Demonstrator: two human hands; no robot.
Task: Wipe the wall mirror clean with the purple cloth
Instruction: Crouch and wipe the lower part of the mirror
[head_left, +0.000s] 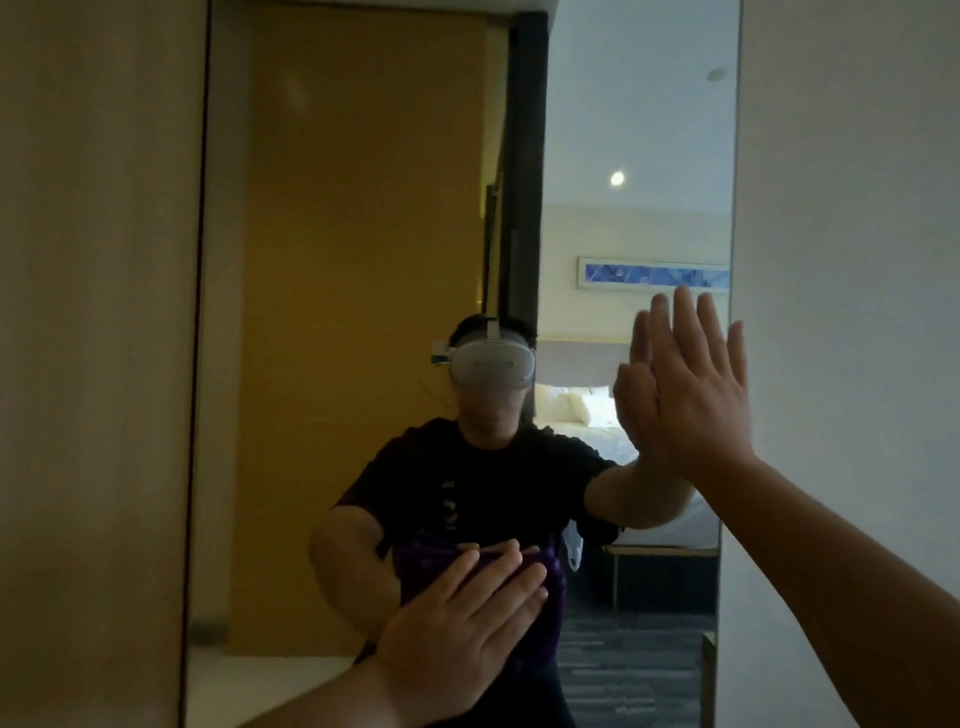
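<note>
A tall wall mirror (363, 208) fills the middle of the head view, between a wooden panel and a white wall. My left hand (457, 618) lies flat on the lower glass, pressing the purple cloth (550, 597) against it; most of the cloth is hidden under my fingers. My right hand (696, 384) rests flat with fingers spread on the mirror near its right edge, holding nothing. The mirror shows a person in a dark T-shirt wearing a white headset, with both arms raised to the glass.
A wooden wall panel (93, 364) borders the mirror on the left. A white wall (852, 208) borders it on the right. The reflection shows a wooden door, a bed, a framed blue picture and dark carpet behind me.
</note>
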